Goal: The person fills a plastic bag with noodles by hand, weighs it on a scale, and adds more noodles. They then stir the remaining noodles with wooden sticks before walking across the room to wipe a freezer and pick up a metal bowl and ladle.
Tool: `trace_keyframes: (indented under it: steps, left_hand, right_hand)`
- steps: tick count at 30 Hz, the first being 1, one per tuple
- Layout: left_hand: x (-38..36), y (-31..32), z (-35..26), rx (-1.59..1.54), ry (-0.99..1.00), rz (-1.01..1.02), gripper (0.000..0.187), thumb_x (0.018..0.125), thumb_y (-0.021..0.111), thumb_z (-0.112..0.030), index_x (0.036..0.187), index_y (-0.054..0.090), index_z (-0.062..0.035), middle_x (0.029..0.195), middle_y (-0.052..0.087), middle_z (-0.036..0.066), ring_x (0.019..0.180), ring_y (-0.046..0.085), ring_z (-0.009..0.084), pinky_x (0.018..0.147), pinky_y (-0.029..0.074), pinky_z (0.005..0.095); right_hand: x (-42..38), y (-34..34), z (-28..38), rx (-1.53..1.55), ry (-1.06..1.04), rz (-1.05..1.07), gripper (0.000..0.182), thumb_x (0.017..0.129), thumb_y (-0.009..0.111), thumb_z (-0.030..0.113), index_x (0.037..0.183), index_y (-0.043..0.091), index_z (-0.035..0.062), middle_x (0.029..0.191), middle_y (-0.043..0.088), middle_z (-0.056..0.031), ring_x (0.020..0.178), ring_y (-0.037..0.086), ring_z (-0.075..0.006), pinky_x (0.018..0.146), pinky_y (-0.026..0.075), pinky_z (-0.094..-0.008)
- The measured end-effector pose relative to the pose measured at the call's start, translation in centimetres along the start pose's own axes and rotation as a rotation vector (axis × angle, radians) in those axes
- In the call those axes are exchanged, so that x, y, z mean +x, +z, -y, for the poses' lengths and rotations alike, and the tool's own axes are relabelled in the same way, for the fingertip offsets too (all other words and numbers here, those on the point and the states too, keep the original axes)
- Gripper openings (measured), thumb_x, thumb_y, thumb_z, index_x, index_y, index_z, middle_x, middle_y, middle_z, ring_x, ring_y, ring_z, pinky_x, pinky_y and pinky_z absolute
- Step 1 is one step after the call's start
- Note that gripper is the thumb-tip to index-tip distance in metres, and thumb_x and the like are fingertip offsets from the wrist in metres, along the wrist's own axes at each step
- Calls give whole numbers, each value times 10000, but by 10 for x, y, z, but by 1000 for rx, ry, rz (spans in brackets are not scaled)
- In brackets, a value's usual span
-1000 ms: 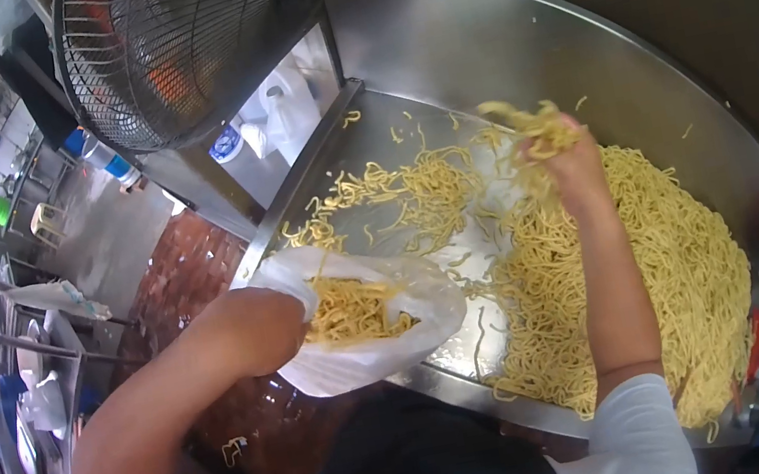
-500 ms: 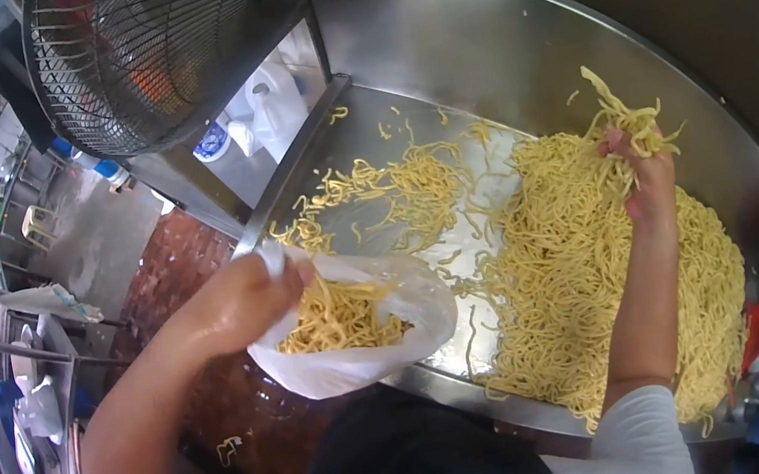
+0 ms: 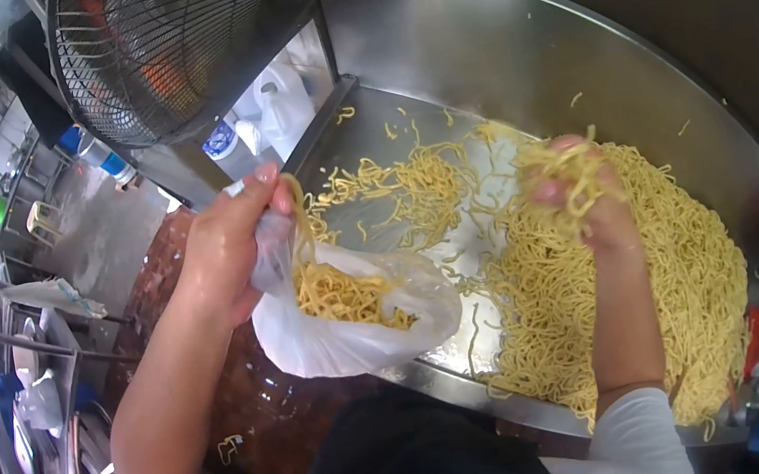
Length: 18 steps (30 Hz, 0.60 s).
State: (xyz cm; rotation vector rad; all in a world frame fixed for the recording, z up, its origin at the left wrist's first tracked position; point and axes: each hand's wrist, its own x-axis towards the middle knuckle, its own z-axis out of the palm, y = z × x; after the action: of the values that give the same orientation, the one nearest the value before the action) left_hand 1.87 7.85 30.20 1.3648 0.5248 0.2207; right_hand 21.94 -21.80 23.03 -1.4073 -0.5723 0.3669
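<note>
Gripping the rim of a clear plastic bag [image 3: 353, 318], the left hand [image 3: 224, 249] keeps its mouth lifted and open over the near edge of a steel counter [image 3: 468, 49], seen from the head camera; the fingers are pinched tight on the gathered plastic, thumb and fingertips pressed together near the top, wrist cocked upward and forearm angled in from the lower left. That raised grip appears meant to hold the opening wide, since a portion of yellow noodles already sits in the bag's sagging bottom. To the right, the right hand [image 3: 586, 196] is lifted above the large noodle pile [image 3: 653, 290] spread across the counter, fingers curled and closed around a loose clump [image 3: 566, 169], strands trailing between them; the forearm rises almost straight from a white sleeve [image 3: 644, 439] at the bottom of the frame. Scattered strands lie on the bare steel between bag and pile. A caged fan [image 3: 162, 42] stands at upper left, with white jugs [image 3: 280, 102] beyond the counter's far end and a tiled floor below.
</note>
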Motion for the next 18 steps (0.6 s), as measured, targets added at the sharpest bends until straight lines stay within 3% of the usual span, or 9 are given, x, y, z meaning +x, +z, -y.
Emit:
trace_keyframes:
  steps: [3, 4, 5, 6, 7, 9, 12, 15, 18]
  left_hand:
    - [2, 14, -10, -136, -47, 51, 328, 994, 543, -370, 780, 564, -122, 688, 499, -22, 620, 466, 96, 563, 367, 250]
    - [1, 18, -13, -129, -81, 51, 320, 995, 542, -366, 790, 574, -122, 670, 493, -25, 599, 460, 89, 547, 362, 244]
    - [2, 22, -15, -122, -114, 51, 313, 996, 541, -362, 800, 584, -122, 651, 488, -28, 577, 454, 83, 531, 357, 239]
    - [5, 24, -15, -118, -107, 68, 313, 996, 541, -362, 800, 584, -122, 651, 488, -28, 577, 454, 83, 531, 357, 239]
    - [9, 23, -12, -98, -102, 85, 307, 995, 544, -359, 808, 594, -121, 643, 489, -32, 561, 445, 77, 520, 348, 232]
    - [12, 21, -8, -68, -97, 107, 301, 994, 547, -356, 817, 604, -120, 634, 490, -36, 546, 436, 70, 509, 339, 226]
    - [5, 7, -6, 62, -54, 34, 288, 992, 550, -345, 832, 615, -114, 648, 509, -36, 560, 457, 64, 513, 348, 224]
    - [-4, -5, -11, 193, -105, 2, 303, 984, 567, -347, 815, 624, -102, 656, 515, -42, 588, 471, 54, 534, 360, 219]
    - [-5, 6, -7, 287, -46, 210, 317, 974, 585, -357, 825, 653, -86, 682, 528, -47, 617, 470, 43, 558, 363, 203]
  right_hand:
    - [5, 66, -40, 386, 93, 327, 353, 753, 762, -6, 1052, 592, 76, 981, 659, -81, 817, 685, -204, 701, 628, -383]
    - [-6, 109, -41, 466, 121, 284, 258, 833, 750, 135, 1050, 620, 85, 926, 667, -39, 824, 671, -135, 711, 579, -303]
    - [-15, 146, -78, 471, 465, 227, 273, 838, 750, 137, 1076, 622, 93, 981, 661, -40, 896, 661, -144, 791, 569, -329]
    - [-24, 188, -85, 132, 369, 300, 324, 851, 734, 161, 1142, 615, 85, 1052, 662, -48, 976, 649, -185, 882, 539, -373]
    - [-19, 227, -147, -113, -85, 555, 364, 862, 712, 210, 1194, 618, 97, 1119, 667, -76, 1023, 641, -227, 930, 503, -394]
    - [-53, 254, -176, -1004, -685, 103, 400, 845, 710, 272, 1205, 628, 117, 1175, 658, -103, 972, 651, -254, 894, 507, -393]
    - [-4, 178, -37, -810, 38, 881, 579, 820, 737, 242, 1331, 546, 45, 1195, 660, -118, 988, 652, -203, 830, 524, -336]
    - [16, 154, -4, -618, 82, 594, 472, 804, 744, 225, 1241, 631, 90, 1089, 692, -136, 956, 669, -260, 813, 528, -350]
    - [16, 183, -7, -195, -121, 303, 285, 810, 737, 258, 1026, 687, 81, 954, 692, -169, 873, 674, -314, 781, 527, -381]
